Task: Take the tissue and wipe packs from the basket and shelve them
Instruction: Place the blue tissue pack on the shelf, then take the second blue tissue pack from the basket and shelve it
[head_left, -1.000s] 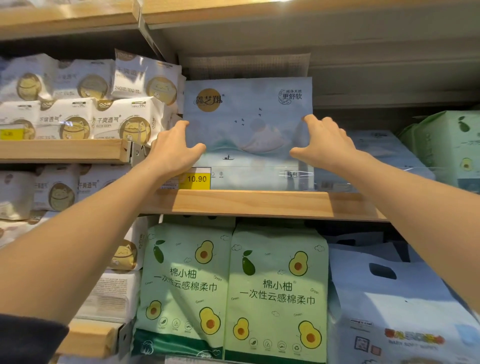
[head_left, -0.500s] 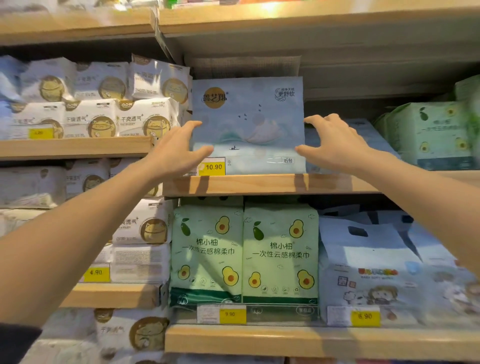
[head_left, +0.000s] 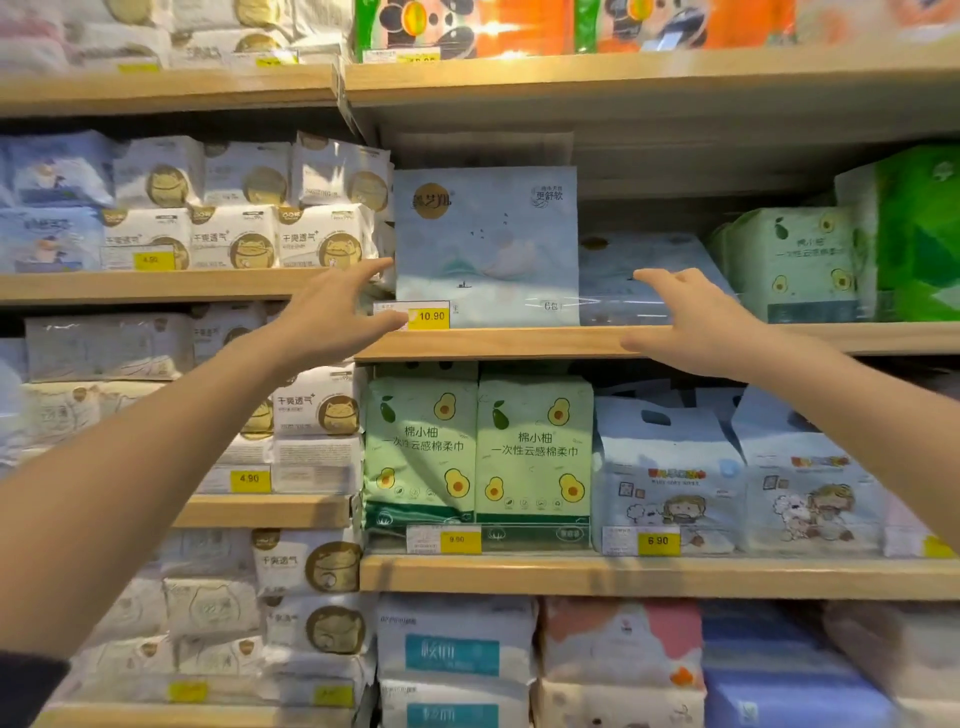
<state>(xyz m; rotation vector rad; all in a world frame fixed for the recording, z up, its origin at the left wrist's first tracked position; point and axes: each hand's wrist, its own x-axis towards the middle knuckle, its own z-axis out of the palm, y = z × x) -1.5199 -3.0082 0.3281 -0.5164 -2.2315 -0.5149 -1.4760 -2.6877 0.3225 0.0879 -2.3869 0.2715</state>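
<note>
A pale blue tissue pack (head_left: 485, 244) with a gold round logo stands upright on the wooden shelf (head_left: 519, 343), behind a yellow 10.90 price tag (head_left: 431, 316). My left hand (head_left: 332, 312) hovers open just left of the pack, fingers spread, not touching it. My right hand (head_left: 691, 322) is open to the right of the pack, in front of the shelf edge, holding nothing. The basket is out of view.
A second pale blue pack (head_left: 644, 275) lies behind and right of the upright one. Green avocado packs (head_left: 478, 447) fill the shelf below, white cat-logo packs (head_left: 249, 239) the left bay, green packs (head_left: 795, 260) the right.
Both hands have let go of the blue pack and drawn back toward me, spreading apart. The view has pulled back, so more shelves show.
</note>
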